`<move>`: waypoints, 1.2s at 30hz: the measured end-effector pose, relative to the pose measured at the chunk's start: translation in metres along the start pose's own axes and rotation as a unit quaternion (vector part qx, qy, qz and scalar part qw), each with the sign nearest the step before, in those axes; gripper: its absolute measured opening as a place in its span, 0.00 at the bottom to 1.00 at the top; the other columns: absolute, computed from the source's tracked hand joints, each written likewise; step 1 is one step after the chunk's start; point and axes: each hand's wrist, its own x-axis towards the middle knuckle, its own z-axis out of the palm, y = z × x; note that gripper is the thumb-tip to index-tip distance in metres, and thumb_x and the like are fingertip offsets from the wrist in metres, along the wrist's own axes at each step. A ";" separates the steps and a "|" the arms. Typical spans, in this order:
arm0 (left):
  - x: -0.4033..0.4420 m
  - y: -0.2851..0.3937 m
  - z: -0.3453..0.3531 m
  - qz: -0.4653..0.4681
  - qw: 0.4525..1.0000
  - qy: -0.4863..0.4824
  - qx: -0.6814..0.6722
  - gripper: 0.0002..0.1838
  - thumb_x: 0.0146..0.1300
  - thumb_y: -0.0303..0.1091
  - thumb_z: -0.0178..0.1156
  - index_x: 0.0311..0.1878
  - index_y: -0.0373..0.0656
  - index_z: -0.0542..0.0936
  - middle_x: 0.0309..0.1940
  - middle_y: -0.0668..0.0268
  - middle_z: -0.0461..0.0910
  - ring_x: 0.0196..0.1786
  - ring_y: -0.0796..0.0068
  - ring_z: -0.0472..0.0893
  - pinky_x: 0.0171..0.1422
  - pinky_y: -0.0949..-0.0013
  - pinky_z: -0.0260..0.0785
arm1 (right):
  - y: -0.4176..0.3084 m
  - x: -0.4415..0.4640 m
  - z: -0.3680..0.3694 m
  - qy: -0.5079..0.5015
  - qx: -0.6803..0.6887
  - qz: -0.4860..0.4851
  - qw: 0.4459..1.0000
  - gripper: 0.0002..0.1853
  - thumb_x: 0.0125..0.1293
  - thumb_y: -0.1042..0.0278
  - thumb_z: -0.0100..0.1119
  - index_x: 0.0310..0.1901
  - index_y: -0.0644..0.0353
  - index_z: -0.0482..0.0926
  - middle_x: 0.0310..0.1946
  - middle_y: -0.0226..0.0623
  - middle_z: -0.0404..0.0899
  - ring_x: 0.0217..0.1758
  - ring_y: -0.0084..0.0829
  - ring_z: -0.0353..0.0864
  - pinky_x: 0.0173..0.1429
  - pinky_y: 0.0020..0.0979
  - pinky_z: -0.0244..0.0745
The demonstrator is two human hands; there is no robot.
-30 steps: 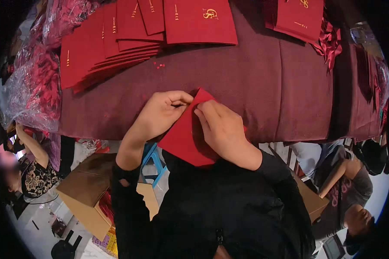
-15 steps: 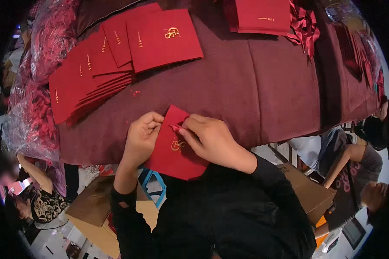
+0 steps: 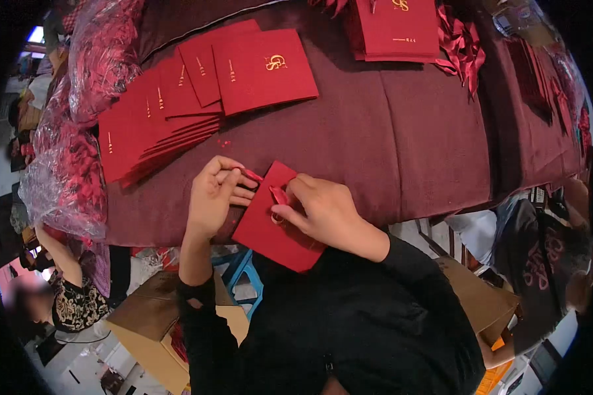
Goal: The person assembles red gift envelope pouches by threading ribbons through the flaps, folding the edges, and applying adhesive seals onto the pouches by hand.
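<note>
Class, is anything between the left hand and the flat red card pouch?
Nothing visible is: the left hand pinches a shiny red ribbon beside the flat red card pouch; the right hand holds more ribbon on its front.

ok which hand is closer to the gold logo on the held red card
Right. The right hand has its thumb beside the gold logo; the left hand is farther off, by the left edge of the red card.

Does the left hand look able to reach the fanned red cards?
Probably yes: between the left hand and the fanned red cards I see only cloth and red specks, though it seems to hold red ribbon.
</note>
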 end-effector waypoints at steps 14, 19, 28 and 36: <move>0.009 -0.007 -0.001 0.028 0.996 0.042 -0.069 0.06 0.74 0.30 0.48 0.47 0.38 0.71 0.32 0.58 0.80 0.28 0.68 0.85 0.27 0.73 0.79 | -0.002 -0.001 0.004 -0.004 -0.024 -0.004 1.000 0.12 0.58 0.64 0.66 0.28 0.62 0.74 0.30 0.40 0.73 0.30 0.42 0.79 0.31 0.39 0.73; 0.012 -0.002 -0.002 0.041 0.996 0.048 -0.062 0.07 0.74 0.29 0.48 0.48 0.37 0.70 0.31 0.59 0.78 0.29 0.68 0.85 0.29 0.71 0.80 | -0.002 -0.001 0.005 0.002 -0.026 0.002 1.000 0.12 0.58 0.63 0.66 0.28 0.62 0.75 0.29 0.40 0.73 0.30 0.42 0.79 0.32 0.39 0.73; -0.024 0.004 -0.006 0.132 0.937 0.303 0.110 0.06 0.65 0.29 0.62 0.41 0.37 0.82 0.25 0.74 0.74 0.19 0.90 0.66 0.20 0.81 0.53 | -0.004 0.000 0.010 -0.006 -0.036 0.004 0.999 0.11 0.57 0.64 0.66 0.29 0.61 0.74 0.30 0.40 0.73 0.31 0.42 0.79 0.33 0.39 0.74; -0.090 -0.050 -0.007 0.118 0.876 0.276 0.378 0.12 0.67 0.30 0.58 0.28 0.36 0.73 0.24 0.57 0.73 0.26 0.63 0.73 0.34 0.65 0.65 | -0.010 0.001 0.013 -0.006 -0.093 0.007 0.996 0.11 0.57 0.65 0.66 0.30 0.60 0.75 0.30 0.39 0.73 0.32 0.41 0.79 0.32 0.39 0.74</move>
